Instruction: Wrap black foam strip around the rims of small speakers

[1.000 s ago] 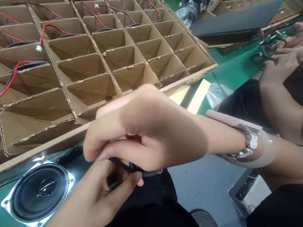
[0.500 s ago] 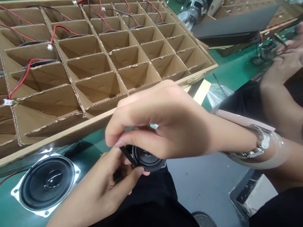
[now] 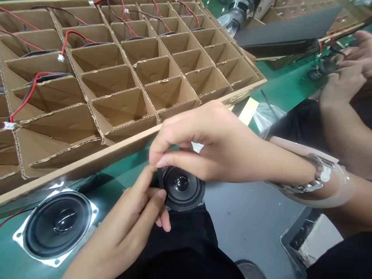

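A small round black speaker (image 3: 182, 188) faces up at me over the edge of the green bench. My left hand (image 3: 133, 221) grips its left rim between thumb and fingers from below. My right hand (image 3: 215, 149), with a watch on the wrist, reaches across from the right and pinches at the speaker's upper left rim, where a black strip lies along the edge. A larger speaker (image 3: 56, 224) with a square silver frame lies face up on the bench at the lower left, touched by neither hand.
A big cardboard box (image 3: 186, 116) split into several cells fills the upper left; some cells hold speakers with red and black wires (image 3: 27, 97). Another person's hands (image 3: 347, 73) handle a wired part at the upper right. A grey bin (image 3: 308, 240) stands below right.
The small speaker has turned from edge-on to face up and come into full view. My right hand has shifted right and now pinches the black strip down at the rim.
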### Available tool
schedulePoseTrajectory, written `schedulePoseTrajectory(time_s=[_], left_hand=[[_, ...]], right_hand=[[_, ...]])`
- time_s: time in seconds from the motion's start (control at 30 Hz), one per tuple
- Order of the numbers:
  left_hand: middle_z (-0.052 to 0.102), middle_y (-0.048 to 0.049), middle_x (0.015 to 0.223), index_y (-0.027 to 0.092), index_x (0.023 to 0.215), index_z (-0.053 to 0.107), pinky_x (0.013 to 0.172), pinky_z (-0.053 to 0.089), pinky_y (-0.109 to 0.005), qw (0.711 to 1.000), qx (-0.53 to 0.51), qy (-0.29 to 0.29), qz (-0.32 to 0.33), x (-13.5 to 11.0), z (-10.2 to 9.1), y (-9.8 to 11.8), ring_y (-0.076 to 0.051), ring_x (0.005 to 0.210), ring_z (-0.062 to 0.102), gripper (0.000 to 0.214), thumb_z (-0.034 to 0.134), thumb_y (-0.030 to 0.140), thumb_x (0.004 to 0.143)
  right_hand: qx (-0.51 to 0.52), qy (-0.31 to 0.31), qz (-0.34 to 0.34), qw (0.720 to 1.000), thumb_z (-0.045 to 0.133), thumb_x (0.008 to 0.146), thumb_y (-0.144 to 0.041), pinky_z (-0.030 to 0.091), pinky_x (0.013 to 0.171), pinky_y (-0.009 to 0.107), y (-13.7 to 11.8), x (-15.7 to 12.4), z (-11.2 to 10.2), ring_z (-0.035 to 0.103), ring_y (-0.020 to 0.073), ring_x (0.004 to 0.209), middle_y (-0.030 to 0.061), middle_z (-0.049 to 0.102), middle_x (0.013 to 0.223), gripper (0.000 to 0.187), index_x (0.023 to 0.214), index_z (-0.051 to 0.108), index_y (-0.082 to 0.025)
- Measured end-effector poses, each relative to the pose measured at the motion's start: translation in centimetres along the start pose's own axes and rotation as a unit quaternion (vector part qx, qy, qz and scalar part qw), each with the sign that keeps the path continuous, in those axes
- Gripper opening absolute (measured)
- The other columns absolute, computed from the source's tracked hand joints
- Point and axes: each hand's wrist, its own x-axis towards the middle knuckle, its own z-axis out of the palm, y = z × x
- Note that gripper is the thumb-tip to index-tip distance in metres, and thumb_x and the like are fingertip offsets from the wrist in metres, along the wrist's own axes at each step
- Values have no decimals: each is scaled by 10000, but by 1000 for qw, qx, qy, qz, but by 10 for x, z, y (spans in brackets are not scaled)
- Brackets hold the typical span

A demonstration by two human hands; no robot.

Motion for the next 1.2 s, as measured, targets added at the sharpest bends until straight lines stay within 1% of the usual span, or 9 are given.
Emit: schedulePoseTrajectory(time_s=[0.13,0.23,0.33,0.47,0.6,0.7,0.83,1.07,1.2], left_hand=[[639,93,693,292,966,565,617,479,-180,997,17,72,-4,-2,8,1,-100,635,620,114,526,398,951],[606,61,635,252,748,617,501,441,-219,987,23,151,-47,-6,15,7,-126,566,567,193,672,424,815],[649,58,662,259,719,613,517,470,-229,979,-29,175,-98,-9,15,10,-150,619,607,221,695,459,764],[644,53,701,267,749,643,569,473,-217,984,-33,144,-102,-6,7,8,-143,684,629,209,686,464,802],[646,60,745,284,927,612,631,491,-184,997,-55,52,-23,3,-1,2,-119,696,632,103,594,384,929],[639,79,735,311,1056,591,640,465,-158,998,-53,27,28,7,-3,-1,-90,677,603,101,520,334,988],[631,91,684,287,1018,568,650,437,-154,997,-58,50,29,5,3,2,-76,657,583,80,491,291,998],[617,100,603,291,1156,542,585,439,-177,980,-82,180,-23,-6,30,6,-88,570,577,178,501,334,989],[636,90,670,300,936,660,575,444,-141,979,-77,188,26,-5,24,7,-77,593,584,90,649,242,868]], right_hand=[[12,24,-34,999,548,858,-55,370,636,82,-4,1,3,433,-66,663,-83,623,798,147,826,680,-110],[-8,-25,-36,999,512,876,-66,400,663,120,-14,7,5,507,-60,711,-85,643,835,193,853,698,-112],[-31,-73,-27,996,506,856,-42,452,735,120,-21,14,3,571,-44,812,-108,650,910,221,923,696,-134],[-17,-68,-41,997,455,894,-78,426,694,140,-16,15,3,530,-44,742,-77,644,868,242,892,695,-112],[3,-2,0,1000,553,832,-17,358,627,79,-7,6,4,431,-66,663,-76,620,785,143,823,670,-99],[8,-15,13,1000,540,828,-23,384,664,101,-4,-1,3,473,-51,720,-64,628,827,148,843,668,-95],[2,-1,28,1000,551,835,-25,399,697,140,-1,-5,1,512,-39,751,-63,633,832,143,840,674,-97],[74,-17,29,997,544,842,-23,405,676,75,-6,-9,8,496,-45,715,-27,638,833,143,855,684,-53],[67,-11,7,998,549,815,9,406,691,68,-7,-7,14,496,-36,762,-33,627,841,158,854,685,-62]])
